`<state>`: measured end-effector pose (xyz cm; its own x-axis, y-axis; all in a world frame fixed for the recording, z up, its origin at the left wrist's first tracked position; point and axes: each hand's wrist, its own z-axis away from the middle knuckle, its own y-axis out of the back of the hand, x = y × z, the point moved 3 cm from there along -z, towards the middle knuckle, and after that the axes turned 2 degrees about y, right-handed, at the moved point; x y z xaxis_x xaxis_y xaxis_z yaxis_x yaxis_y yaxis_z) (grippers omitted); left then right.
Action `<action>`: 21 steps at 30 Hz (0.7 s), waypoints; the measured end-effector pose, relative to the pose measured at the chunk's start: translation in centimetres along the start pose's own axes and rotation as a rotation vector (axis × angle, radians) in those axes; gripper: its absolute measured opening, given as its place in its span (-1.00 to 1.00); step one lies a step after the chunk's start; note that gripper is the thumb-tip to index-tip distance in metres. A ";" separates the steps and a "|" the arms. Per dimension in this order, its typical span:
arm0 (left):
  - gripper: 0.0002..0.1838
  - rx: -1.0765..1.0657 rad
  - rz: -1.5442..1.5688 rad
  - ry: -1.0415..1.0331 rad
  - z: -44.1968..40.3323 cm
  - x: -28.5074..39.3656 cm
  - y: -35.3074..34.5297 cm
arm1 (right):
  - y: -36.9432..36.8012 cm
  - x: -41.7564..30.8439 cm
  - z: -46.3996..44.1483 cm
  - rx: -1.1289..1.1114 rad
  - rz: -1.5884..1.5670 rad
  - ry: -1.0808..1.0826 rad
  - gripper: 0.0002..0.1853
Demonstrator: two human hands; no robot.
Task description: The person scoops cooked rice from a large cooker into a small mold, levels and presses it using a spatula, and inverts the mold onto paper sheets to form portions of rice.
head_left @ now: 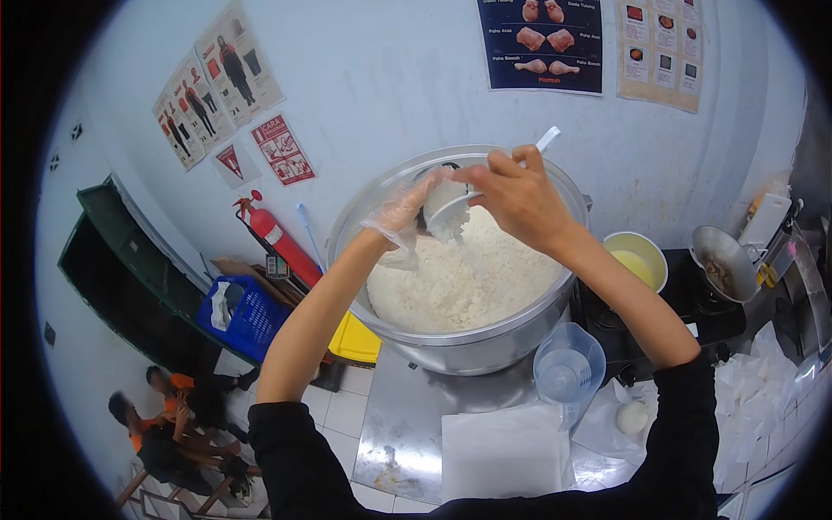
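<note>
"How are our fingers occupied?"

"We hold one white rice paddle (549,140) firmly in the right fingers (503,165). The left fingers (433,182), gloved in clear plastic, curl around one dark-rimmed bowl (424,221), partly hidden by hand and paddle."

"And the rice?"

"We have loose white rice (459,286) filling one large metal pot (472,354) directly below both sets of fingers; some is in the bowl too."

"What else can we count?"

"Below the right fingers, one clear jug (568,368) and one stack of white paper (503,451); further right, one rounded white mound (633,418) on paper. Level with the jug's far side, one pot of yellow liquid (637,260) and one wok (724,264) on the black stove (698,319)."

"The surface and room?"

"Our metal worktop (394,429) is stained. Left of the left fingers we see one red fire extinguisher (282,234), one blue crate (247,316) and, lower, two people (178,416) in orange and black. Above the right fingers, two posters (542,43) hang on the pale wall (390,87)."
</note>
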<state>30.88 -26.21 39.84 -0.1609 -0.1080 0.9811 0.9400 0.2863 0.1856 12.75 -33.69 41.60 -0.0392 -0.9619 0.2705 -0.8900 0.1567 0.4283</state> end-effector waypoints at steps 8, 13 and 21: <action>-0.03 0.018 0.083 0.053 0.5 0.5 2.2 | 1.4 2.1 1.9 -0.138 0.194 -0.045 -0.57; -0.05 -0.118 0.334 -0.014 1.1 -0.8 1.3 | 3.0 5.0 0.8 -0.237 -0.456 -0.452 -0.38; -0.26 -0.014 0.242 -0.185 1.7 -0.3 -1.2 | -1.2 4.2 1.1 -0.178 -0.767 -0.755 -0.32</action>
<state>29.28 -24.92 39.38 0.0170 0.1378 0.9903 0.9614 0.2697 -0.0540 13.18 -38.16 41.26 0.1751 -0.6971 -0.6953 -0.7204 -0.5721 0.3921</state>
